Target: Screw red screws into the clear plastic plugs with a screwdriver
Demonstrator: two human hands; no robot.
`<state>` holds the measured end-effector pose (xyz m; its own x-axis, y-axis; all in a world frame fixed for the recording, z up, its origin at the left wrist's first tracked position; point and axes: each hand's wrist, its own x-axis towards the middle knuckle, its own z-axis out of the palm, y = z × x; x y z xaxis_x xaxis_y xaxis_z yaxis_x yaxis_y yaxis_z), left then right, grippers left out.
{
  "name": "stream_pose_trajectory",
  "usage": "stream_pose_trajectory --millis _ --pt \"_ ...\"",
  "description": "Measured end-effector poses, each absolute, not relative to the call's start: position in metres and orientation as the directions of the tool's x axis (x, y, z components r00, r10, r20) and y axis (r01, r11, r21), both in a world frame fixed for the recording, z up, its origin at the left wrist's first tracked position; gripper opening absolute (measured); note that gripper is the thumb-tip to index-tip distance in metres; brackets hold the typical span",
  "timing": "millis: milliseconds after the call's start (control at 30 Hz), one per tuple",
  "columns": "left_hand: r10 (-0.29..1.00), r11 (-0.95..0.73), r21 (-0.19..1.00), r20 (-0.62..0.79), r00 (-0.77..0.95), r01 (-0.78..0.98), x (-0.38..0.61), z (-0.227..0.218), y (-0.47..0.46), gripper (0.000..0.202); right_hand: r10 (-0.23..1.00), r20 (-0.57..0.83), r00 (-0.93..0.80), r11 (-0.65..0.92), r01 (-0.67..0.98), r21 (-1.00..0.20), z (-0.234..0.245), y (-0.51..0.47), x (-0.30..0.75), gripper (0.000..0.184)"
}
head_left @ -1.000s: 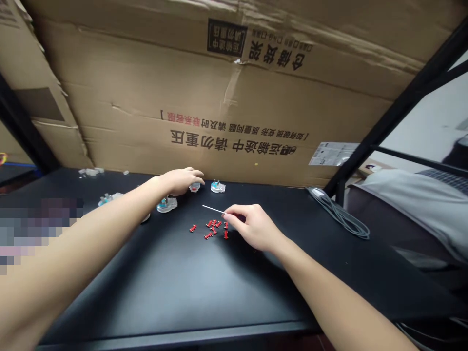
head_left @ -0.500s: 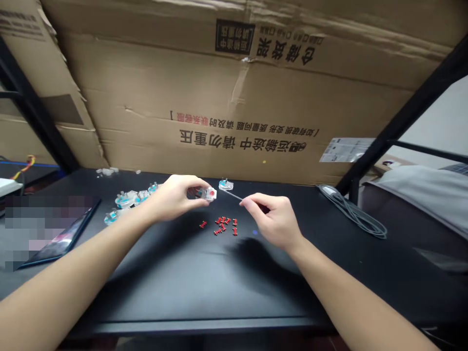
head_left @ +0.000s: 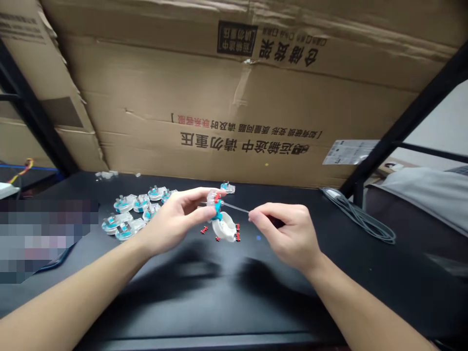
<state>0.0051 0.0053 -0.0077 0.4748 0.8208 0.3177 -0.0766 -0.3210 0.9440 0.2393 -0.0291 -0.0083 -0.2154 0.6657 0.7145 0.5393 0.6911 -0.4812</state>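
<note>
My left hand (head_left: pixel 175 219) pinches a small clear plastic part with teal and red inserts (head_left: pixel 220 219) and holds it above the black table (head_left: pixel 219 287). My right hand (head_left: pixel 288 231) grips a thin metal rod (head_left: pixel 234 207) between thumb and fingers. The rod's tip reaches the top of the clear part. Several small red pins (head_left: pixel 219 233) lie on the table just beneath the part.
Several more clear-and-teal parts (head_left: pixel 135 212) sit in a cluster at the left, and one (head_left: pixel 227 187) stands alone by the large cardboard box (head_left: pixel 234 97). A grey coiled cable (head_left: pixel 361 214) lies at the right. Black frame posts (head_left: pixel 402 117) flank the table.
My left hand picked a clear part off the table and raised it toward me. My right hand lifted the rod from near the red pins up to the part.
</note>
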Motion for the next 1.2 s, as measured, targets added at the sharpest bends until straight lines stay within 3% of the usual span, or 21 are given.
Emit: stream_pose_trajectory --millis 667,900,1000,1100,1200 --pt "0.835 -0.237 0.965 0.261 0.484 -0.110 0.003 -0.013 0.004 0.026 0.649 0.728 -0.220 0.713 0.509 -0.482 -0.011 -0.030 0.238 0.026" --pt "0.825 -0.289 0.957 0.260 0.501 -0.021 0.003 -0.010 0.004 0.031 0.697 0.681 -0.226 0.685 0.491 -0.538 -0.010 -0.031 0.238 0.027" --pt "0.785 -0.464 0.876 0.341 0.518 0.128 -0.001 -0.001 0.004 0.025 0.799 0.543 -0.257 0.594 0.474 -0.650 -0.008 -0.029 0.240 0.032" --pt "0.683 -0.681 0.662 0.421 0.597 0.313 -0.009 0.010 0.004 0.017 0.897 0.265 -0.353 0.405 0.421 -0.812 -0.008 -0.025 0.243 0.042" --pt "0.645 -0.730 0.577 0.407 0.647 0.366 -0.014 0.015 0.005 0.019 0.905 0.098 -0.413 0.262 0.361 -0.895 -0.011 -0.022 0.242 0.050"
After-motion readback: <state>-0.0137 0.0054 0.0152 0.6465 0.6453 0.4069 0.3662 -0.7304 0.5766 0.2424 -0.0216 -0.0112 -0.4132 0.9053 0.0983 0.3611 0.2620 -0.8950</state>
